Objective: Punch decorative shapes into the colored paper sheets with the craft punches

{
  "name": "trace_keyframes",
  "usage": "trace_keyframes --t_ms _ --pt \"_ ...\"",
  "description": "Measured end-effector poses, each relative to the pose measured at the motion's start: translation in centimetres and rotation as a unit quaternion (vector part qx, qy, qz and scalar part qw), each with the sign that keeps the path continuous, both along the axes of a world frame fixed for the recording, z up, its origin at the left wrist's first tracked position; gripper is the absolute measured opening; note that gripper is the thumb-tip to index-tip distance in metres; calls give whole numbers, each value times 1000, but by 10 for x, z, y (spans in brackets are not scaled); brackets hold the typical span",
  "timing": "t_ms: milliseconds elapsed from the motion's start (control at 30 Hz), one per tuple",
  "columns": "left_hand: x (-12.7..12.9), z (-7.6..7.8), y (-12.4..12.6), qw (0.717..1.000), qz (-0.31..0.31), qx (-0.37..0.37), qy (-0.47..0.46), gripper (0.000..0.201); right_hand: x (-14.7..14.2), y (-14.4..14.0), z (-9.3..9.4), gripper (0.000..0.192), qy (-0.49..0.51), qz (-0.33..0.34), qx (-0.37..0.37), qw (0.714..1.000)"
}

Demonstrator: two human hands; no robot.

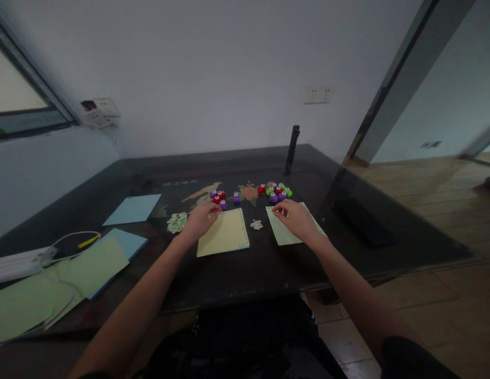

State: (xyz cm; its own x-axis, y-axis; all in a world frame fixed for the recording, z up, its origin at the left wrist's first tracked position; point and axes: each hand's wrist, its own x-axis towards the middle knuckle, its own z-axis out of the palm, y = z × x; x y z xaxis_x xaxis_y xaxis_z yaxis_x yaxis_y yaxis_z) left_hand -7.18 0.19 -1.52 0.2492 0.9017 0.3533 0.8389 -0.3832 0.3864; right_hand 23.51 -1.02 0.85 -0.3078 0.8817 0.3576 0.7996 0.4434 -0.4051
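My left hand (200, 219) is at the upper left corner of a pale yellow sheet (225, 234), its thumb and fingers drawn together. My right hand (297, 217) is over the top of a pale green sheet (282, 235), thumb and fingertips also pinched. Whatever is between the fingers of either hand is too small to make out. Just beyond my left fingertips sits a cluster of small red and purple pieces with white tops (217, 198). A single purple piece (236, 198) stands apart. Another cluster, red, purple and green (278, 191), lies beyond my right hand.
Small pale bits are heaped left of my left hand (177, 223) and between the sheets (256, 225). Blue sheets (133, 209), green sheets (90, 263) and a white power strip (19, 265) with cable lie left. A black upright object (292, 150) and flat black object (363, 222) are right.
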Motion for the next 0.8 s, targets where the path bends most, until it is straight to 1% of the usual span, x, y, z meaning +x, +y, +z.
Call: trace_keyframes --t_ms 100,167,267,333,433,500,600,733,800 --pt "-16 -6 4 1000 21 2 -12 22 -36 11 10 11 -43 60 -7 997" --pt "-21 -8 4 999 33 -5 -5 27 -59 21 12 11 -73 72 -17 995" --pt "-24 -9 3 998 53 -33 24 29 -87 36 6 16 -125 82 -46 988" --pt "-26 -9 1 996 59 -57 42 36 -97 44 -3 25 -146 80 -61 984" --pt "-27 -9 0 994 55 -80 57 50 -103 48 -18 39 -162 73 -69 982" --pt "-27 -9 -1 992 52 -87 74 53 -104 47 -25 43 -166 80 -66 981" --pt "-26 -10 -1 990 49 -87 97 51 -105 45 -29 42 -166 82 -61 981" --pt "-26 -11 0 992 36 -81 93 45 -107 47 -31 35 -157 78 -60 983" --pt "-26 -12 1 992 33 -81 88 43 -108 49 -32 35 -142 79 -59 985"
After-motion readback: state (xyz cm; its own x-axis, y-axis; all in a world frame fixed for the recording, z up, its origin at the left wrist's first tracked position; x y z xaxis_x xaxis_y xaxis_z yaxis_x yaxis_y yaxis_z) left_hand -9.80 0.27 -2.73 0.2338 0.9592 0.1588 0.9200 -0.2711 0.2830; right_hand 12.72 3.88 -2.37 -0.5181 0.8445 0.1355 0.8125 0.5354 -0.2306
